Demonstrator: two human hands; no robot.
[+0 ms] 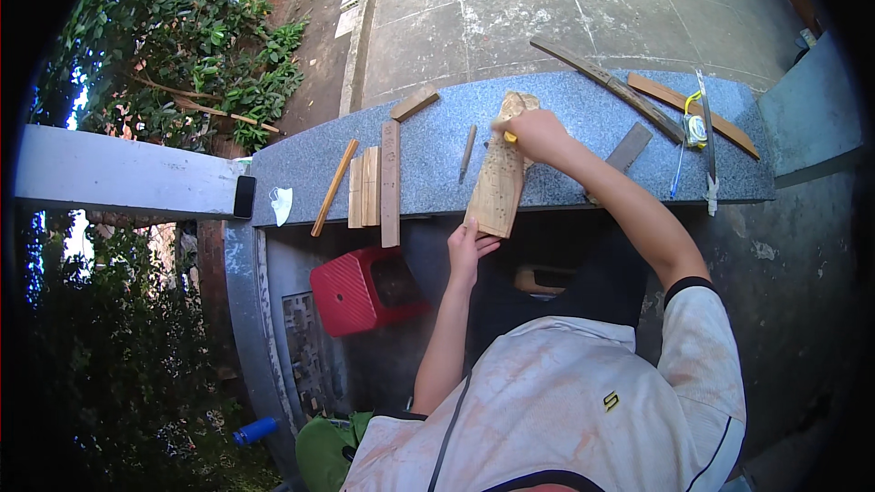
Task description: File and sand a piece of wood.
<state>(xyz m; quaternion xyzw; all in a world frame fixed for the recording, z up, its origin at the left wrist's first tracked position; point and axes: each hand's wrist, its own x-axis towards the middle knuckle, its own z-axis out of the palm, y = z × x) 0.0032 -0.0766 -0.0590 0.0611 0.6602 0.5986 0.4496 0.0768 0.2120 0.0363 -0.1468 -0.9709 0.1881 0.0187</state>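
Note:
A pale wooden board (498,189), speckled with dark spots, lies across the granite ledge (310,159) with its near end over the front edge. My left hand (467,251) grips that near end, thumb on top. Toward the far end, my right hand (540,135) is closed on top of the board; a bit of yellow shows at its fingers, but what it holds is mostly hidden. The board's far end (519,104) looks narrower and uneven. Left of the board lies a thin grey pointed stick (468,153).
Wooden strips (365,187) and a long brown block (390,182) lie to the left, with a phone (244,197) beyond. At right are dark wooden bars (606,87), a yellow tape measure (695,130) and a thin metal blade (708,141). A red stool (344,293) stands below the ledge.

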